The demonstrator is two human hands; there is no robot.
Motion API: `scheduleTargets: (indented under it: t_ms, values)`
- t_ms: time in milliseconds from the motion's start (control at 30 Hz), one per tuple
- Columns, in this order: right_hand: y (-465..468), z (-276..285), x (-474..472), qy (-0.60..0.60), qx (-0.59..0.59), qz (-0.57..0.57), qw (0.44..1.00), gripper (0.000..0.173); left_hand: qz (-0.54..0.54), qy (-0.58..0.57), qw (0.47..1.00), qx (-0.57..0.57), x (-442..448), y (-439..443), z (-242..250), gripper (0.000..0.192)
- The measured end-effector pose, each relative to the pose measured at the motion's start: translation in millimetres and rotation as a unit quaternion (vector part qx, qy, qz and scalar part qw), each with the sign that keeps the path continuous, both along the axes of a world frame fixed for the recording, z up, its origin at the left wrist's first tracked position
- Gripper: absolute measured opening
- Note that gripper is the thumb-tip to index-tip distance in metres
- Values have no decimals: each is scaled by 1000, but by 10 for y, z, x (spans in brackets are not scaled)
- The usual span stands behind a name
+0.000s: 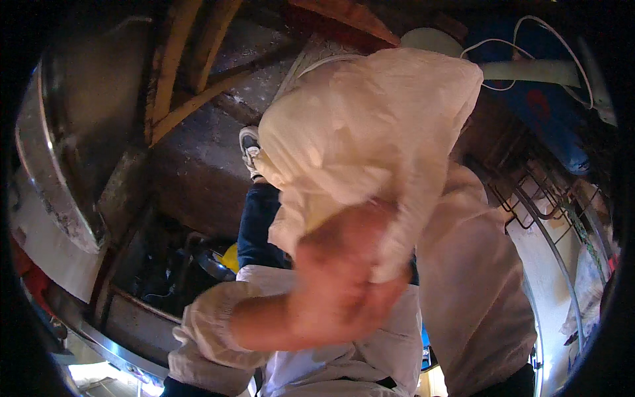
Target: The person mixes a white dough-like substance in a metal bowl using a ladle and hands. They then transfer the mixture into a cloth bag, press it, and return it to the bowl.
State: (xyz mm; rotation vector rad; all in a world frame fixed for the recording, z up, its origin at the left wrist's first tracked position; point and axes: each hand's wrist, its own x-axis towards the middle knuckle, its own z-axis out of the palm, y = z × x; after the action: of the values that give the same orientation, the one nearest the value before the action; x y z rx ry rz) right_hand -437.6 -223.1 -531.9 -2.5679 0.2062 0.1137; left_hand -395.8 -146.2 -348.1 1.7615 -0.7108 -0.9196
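Observation:
A large pale cream cloth garment (367,119), bunched and creased, spreads across the middle of the view. From the lower left comes my left forearm, out of a gathered elastic cuff (213,322). My left hand (342,302), blurred by motion, closes around a hanging end of the cloth. Above it is more blurred skin, and whether this is part of my right hand cannot be made out. My right arm, in a pale sleeve (471,288), rises on the right and passes behind the cloth. Below the garment shows a dark trouser leg (258,223) with a black-and-white shoe (249,144).
Wooden beams (171,74) stand at the upper left beside a metal-edged panel (64,173). At the right are a wire rack (550,213) and a blue object (555,129). A white cable (550,30) loops above them. Something yellow (229,258) lies near the leg.

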Motion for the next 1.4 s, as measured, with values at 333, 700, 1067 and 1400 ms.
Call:
scheduleTargets:
  t_ms: [333, 700, 1067, 1400]
  values:
    - [-43, 44, -438, 173, 113, -69, 976, 40, 291, 151, 944, 27, 681, 294, -48, 34]
    - [173, -147, -110, 30, 105, 39, 993, 46, 293, 183, 938, -6, 606, 422, -49, 33]
    - [204, -242, 109, -4, 94, -28, 995, 45, 301, 196, 933, -17, 627, 473, -110, 33]
    - [118, -370, -11, 65, 144, -7, 987, 45, 290, 191, 938, 3, 657, 461, -118, 28]
